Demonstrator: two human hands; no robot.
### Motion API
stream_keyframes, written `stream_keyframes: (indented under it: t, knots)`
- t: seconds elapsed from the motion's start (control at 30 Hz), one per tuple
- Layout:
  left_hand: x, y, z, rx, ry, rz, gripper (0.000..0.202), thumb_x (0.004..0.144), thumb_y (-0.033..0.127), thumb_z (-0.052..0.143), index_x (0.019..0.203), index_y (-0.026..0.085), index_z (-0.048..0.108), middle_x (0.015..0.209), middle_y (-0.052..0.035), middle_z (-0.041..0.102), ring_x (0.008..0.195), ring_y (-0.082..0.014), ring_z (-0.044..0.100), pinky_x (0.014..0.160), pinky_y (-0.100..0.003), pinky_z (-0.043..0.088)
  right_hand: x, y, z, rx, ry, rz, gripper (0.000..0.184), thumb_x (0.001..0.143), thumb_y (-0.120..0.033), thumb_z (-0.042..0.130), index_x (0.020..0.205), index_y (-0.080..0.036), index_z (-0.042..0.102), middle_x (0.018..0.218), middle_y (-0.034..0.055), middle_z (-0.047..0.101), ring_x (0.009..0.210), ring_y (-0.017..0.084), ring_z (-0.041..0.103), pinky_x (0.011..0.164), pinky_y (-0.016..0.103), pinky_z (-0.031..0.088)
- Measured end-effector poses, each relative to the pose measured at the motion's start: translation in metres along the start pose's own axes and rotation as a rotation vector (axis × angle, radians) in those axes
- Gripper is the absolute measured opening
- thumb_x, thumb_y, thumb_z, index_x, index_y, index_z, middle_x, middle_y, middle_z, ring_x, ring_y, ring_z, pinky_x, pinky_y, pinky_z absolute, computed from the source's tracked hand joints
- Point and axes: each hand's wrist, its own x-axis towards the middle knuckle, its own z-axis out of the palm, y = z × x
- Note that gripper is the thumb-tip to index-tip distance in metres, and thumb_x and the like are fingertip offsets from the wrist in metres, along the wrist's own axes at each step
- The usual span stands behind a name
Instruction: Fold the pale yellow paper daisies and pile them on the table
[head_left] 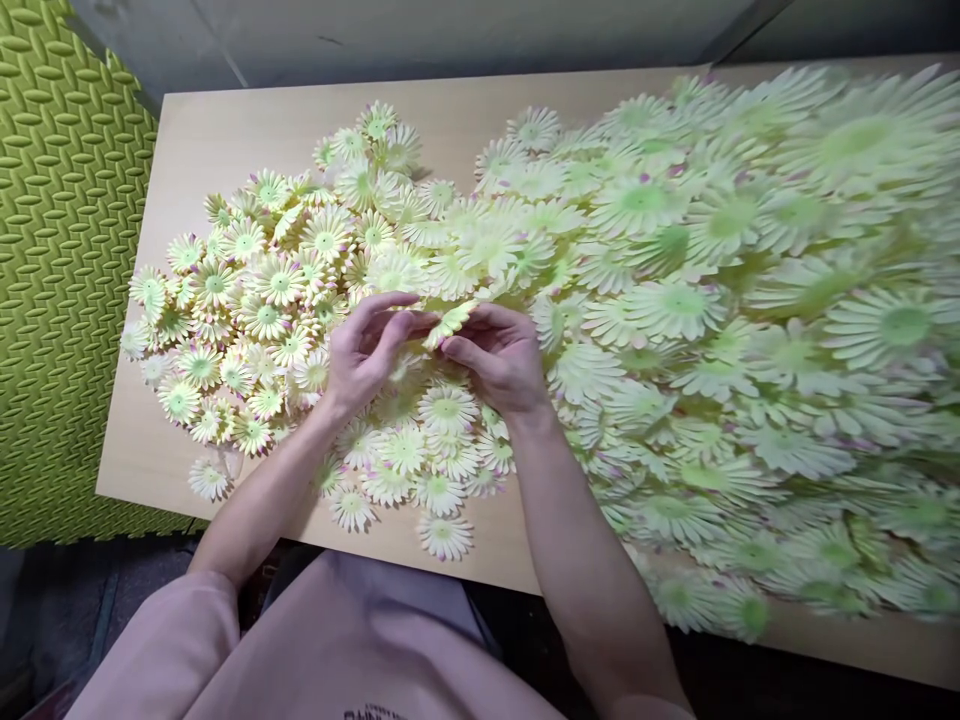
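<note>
Both my hands meet over the middle of a wooden table (225,130), pinching one pale yellow-green fabric daisy (448,324) between them. My left hand (367,350) grips its left side with curled fingers. My right hand (499,355) grips its right side, thumb and fingers pressed together. Under and around the hands lies a heap of the same flowers (255,290) with green centres.
A much larger pile of flowers (750,300) covers the right half of the table, reaching its front edge. Green textured foam matting (52,250) lines the floor at the left. A grey wall runs behind the table.
</note>
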Motion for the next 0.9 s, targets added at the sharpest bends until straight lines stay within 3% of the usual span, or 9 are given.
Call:
stream_keyframes:
  t: [0.23, 0.4, 0.67, 0.9]
  knots:
    - [0.006, 0.0026, -0.0028, -0.104, -0.112, -0.102, 0.022, 0.084, 0.03, 0.072, 0.105, 0.023, 0.072, 0.11, -0.0063, 0.075, 0.098, -0.016, 0.072, 0.084, -0.031, 0.062, -0.0027, 0.0013, -0.0043, 0.064, -0.048, 0.062, 0.017, 0.073, -0.038, 0.083, 0.083, -0.025, 0.078, 0.071, -0.0008, 0.072, 0.06, 0.013, 0.066, 0.059, 0.025, 0.059]
    - [0.0056, 0.0027, -0.0031, -0.151, -0.155, -0.208, 0.022, 0.087, 0.034, 0.068, 0.105, 0.024, 0.075, 0.103, -0.0063, 0.077, 0.086, -0.0142, 0.073, 0.074, -0.028, 0.06, -0.0031, -0.0016, -0.0039, 0.038, -0.087, 0.075, 0.019, 0.076, -0.042, 0.08, 0.08, -0.023, 0.078, 0.068, 0.0004, 0.07, 0.061, 0.013, 0.064, 0.059, 0.025, 0.056]
    - [0.0062, 0.0046, -0.005, -0.124, -0.111, -0.244, 0.024, 0.085, 0.038, 0.07, 0.101, 0.024, 0.078, 0.094, -0.0058, 0.079, 0.082, -0.0137, 0.072, 0.073, -0.027, 0.058, -0.0013, -0.004, -0.0029, 0.058, -0.1, 0.042, 0.017, 0.079, -0.04, 0.078, 0.08, -0.023, 0.078, 0.068, 0.0006, 0.07, 0.062, 0.013, 0.063, 0.06, 0.024, 0.054]
    - [0.0053, -0.0003, -0.001, -0.06, 0.003, -0.193, 0.019, 0.084, 0.036, 0.071, 0.086, 0.02, 0.08, 0.073, -0.0034, 0.075, 0.061, -0.0088, 0.064, 0.055, -0.021, 0.05, -0.0019, -0.0011, -0.0036, 0.056, -0.084, 0.069, 0.014, 0.076, -0.034, 0.081, 0.085, -0.024, 0.08, 0.073, 0.0004, 0.073, 0.063, 0.013, 0.066, 0.06, 0.025, 0.058]
